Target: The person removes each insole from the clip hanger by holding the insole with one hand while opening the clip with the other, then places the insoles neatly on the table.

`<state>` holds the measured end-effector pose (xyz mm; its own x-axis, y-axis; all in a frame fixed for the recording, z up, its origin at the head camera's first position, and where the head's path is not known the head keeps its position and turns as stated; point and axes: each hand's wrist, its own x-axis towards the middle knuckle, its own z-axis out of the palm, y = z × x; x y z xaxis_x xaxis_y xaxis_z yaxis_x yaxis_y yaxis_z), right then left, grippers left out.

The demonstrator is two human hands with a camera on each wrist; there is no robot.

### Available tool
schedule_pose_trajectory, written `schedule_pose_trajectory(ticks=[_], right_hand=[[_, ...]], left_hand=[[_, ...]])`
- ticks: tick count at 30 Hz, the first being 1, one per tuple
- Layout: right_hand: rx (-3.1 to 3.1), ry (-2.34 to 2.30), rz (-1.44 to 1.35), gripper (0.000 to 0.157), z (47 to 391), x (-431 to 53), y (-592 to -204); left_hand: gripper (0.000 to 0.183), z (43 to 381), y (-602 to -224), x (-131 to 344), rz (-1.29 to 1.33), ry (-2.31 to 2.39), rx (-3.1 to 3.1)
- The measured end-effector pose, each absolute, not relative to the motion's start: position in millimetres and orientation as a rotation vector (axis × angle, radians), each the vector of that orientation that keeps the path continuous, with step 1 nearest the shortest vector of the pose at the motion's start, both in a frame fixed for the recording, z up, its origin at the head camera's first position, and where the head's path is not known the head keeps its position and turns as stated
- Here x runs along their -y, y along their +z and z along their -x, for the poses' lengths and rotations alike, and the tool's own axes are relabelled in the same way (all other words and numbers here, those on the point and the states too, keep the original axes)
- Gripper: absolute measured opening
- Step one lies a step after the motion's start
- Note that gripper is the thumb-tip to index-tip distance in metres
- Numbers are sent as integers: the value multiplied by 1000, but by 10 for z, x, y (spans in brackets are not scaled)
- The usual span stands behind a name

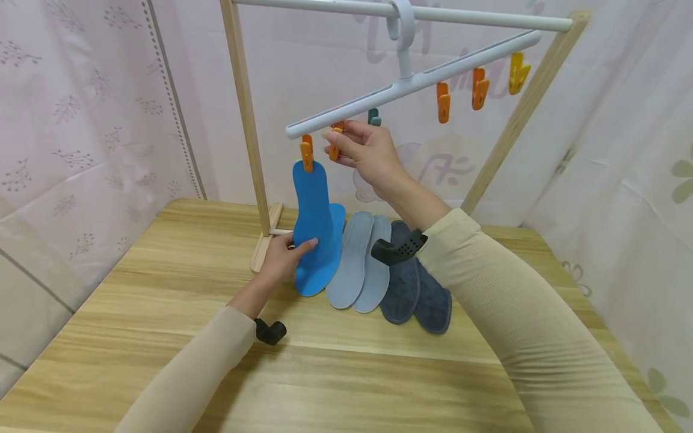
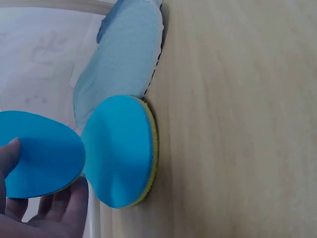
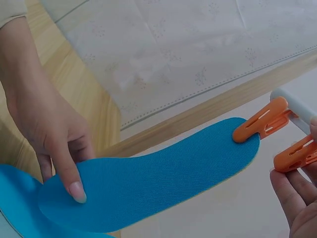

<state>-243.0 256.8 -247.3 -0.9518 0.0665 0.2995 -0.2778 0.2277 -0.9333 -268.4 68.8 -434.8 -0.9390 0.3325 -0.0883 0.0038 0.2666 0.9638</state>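
A blue insole hangs by one end from an orange clothespin at the hanger's low left end. My left hand pinches its lower, wider end, thumb on the blue face and fingers behind, as the left wrist view also shows. My right hand pinches a second orange clothespin, just right of the first. No insole is in that clothespin. Behind the hanging insole, another blue insole with a yellow underside leans with its wide end on the table. The white hanger tilts down to the left.
Right of the blue pair stand two light grey insoles and two dark grey insoles. A wooden rack with a white rail carries the hanger. More clothespins hang at its right, and a green clothespin near the middle.
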Motion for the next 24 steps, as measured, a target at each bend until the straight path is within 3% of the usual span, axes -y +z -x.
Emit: schedule_pose_trajectory(ticks=[17, 24], right_hand=[[2221, 1809, -110, 58, 2392, -2523, -2466], [2184, 1521, -26, 58, 2252, -2537, -2616]], left_hand=[[43, 2669, -4405, -641, -382, 1832, -2233], [44, 2662, -4373, -671, -383, 1800, -2249]])
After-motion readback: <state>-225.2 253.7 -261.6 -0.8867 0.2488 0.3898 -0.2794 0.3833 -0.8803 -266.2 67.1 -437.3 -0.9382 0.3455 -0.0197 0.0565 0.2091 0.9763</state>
